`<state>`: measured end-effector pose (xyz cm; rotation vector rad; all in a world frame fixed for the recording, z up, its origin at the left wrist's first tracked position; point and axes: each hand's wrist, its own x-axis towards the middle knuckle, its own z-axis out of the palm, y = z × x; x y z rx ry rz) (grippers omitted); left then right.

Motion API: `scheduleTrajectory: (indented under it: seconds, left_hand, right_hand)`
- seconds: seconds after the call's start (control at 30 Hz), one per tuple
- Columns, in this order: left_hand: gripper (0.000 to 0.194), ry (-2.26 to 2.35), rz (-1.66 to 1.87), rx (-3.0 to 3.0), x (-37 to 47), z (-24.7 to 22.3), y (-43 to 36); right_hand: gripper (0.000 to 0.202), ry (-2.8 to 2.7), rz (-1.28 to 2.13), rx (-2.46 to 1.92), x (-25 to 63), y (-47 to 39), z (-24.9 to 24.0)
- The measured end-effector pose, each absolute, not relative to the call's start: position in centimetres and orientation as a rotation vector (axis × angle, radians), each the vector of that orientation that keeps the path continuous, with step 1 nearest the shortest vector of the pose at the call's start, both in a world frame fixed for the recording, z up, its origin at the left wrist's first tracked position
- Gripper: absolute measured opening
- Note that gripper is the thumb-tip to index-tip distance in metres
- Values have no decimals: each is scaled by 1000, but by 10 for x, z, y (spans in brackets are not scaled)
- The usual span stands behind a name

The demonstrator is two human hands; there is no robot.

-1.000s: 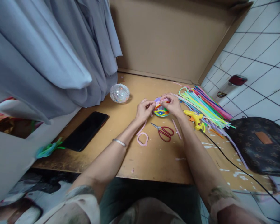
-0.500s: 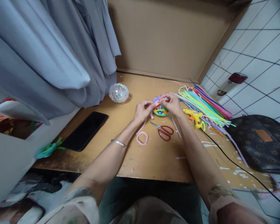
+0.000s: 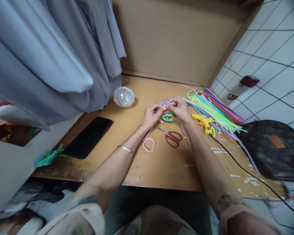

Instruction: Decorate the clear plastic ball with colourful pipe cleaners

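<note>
Left hand: pinches pink strip | Right hand: narrow, at colourful ball, hold unclear | Scissors: tabletop, six o'clock of ball

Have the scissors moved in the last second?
No: the scissors lie in the same spot on the table, right of the pink ring as before.

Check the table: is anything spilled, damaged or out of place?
White smears mark the table near the black cord, looking like spills, though of what I can't tell. The near-left edge looks dark and worn. One purple strip juts from the colorful bundle toward the bag.
</note>
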<state>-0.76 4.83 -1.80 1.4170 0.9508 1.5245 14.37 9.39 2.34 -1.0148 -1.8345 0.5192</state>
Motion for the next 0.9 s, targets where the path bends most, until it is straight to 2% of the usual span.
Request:
scheduleTrajectory:
  seconds: [0.17, 0.47, 0.73, 0.9]
  left_hand:
    - [27, 975, 1522, 1407, -8, -15, 47]
    - [15, 1000, 1589, 1412, -7, -12, 48]
    - [18, 935, 1546, 1295, -5, -12, 46]
    - [18, 931, 1558, 1330, -6, -12, 47]
  right_hand:
    - [2, -1834, 519, -1015, 142, 94, 22]
    - [5, -1855, 537, -1002, 143, 95, 23]
    - [1, -1895, 541, -990, 145, 91, 26]
    - [9, -1876, 493, -1000, 141, 89, 25]
